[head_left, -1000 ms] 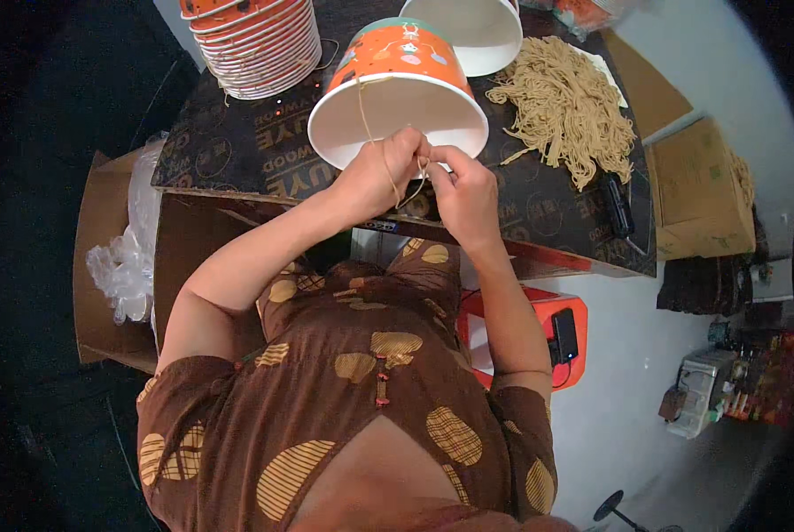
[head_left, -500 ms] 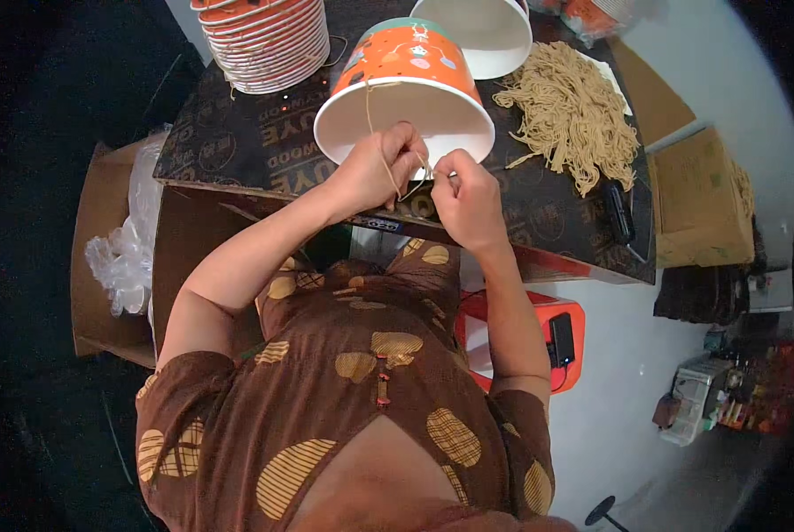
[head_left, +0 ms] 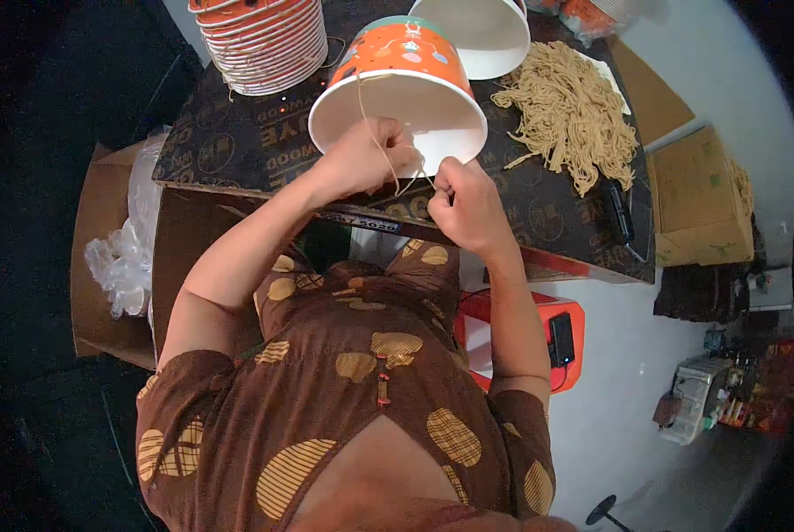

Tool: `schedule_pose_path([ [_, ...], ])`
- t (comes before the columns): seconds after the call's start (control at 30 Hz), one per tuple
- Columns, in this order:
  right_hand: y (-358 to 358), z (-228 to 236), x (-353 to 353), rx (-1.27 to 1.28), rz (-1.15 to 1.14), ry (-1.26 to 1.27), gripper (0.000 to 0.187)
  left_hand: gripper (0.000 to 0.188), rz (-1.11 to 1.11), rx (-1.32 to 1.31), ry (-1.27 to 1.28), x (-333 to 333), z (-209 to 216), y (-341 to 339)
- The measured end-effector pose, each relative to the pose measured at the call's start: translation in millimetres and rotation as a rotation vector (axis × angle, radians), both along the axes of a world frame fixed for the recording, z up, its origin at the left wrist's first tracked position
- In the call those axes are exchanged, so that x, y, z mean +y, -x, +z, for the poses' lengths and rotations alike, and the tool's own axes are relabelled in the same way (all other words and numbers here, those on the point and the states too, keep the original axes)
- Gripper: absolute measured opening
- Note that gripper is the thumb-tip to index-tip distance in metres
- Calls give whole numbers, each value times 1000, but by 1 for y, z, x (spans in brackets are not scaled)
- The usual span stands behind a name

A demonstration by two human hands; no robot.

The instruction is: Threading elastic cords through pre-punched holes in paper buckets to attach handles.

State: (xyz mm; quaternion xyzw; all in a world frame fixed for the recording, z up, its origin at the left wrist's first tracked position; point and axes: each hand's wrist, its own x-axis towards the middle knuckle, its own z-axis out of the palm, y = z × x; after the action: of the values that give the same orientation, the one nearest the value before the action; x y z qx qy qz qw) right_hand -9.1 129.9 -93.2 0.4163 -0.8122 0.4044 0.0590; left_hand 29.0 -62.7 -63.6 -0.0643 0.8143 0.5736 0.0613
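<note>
An orange paper bucket (head_left: 406,55) with a white rim lies on its side on the dark table (head_left: 229,146), its mouth toward me. A thin tan cord (head_left: 367,113) hangs from the upper part of its rim and runs down to my hands. My left hand (head_left: 361,161) is closed in front of the bucket's mouth, fingers pinched on the cord. My right hand (head_left: 470,206), closed as well, grips another stretch of it by the lower rim. Between the hands the cord runs taut; the fingers hide any knot.
Nested orange buckets (head_left: 264,46) stand at the far left, and another white-lined bucket (head_left: 481,40) lies behind. Many tan cords (head_left: 570,115) are heaped on the right, beside a black tool (head_left: 618,213). Cardboard boxes (head_left: 703,195) flank the table. Below is a red stool (head_left: 574,324) with a phone.
My hands have drawn slightly apart, the left one moving left, with the cord stretched between them. The bucket has shifted a little to the left.
</note>
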Motion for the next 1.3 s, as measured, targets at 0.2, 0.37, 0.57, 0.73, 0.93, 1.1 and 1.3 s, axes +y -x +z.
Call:
schedule_pose_path([
  [0.2,0,2,0,-5,12,2,12,15,-112,27,-487,-2,-8,4],
  [0.37,1,5,1,-29,67,8,12,15,-51,3,-573,7,-7,5],
  [0.57,4,5,2,-45,72,26,13,19,-55,-26,-444,10,0,5],
  [0.73,8,0,4,-6,61,83,9,24,27,18,-334,22,-10,3],
  [0.93,-24,5,1,-43,-249,134,5,23,130,95,-452,27,-10,0],
  [1.1,-37,-3,-7,-24,-418,124,10,25,129,117,-382,28,-13,1],
  [1.3,-33,8,-26,-55,-524,-213,22,23,179,176,-289,30,-16,2],
])
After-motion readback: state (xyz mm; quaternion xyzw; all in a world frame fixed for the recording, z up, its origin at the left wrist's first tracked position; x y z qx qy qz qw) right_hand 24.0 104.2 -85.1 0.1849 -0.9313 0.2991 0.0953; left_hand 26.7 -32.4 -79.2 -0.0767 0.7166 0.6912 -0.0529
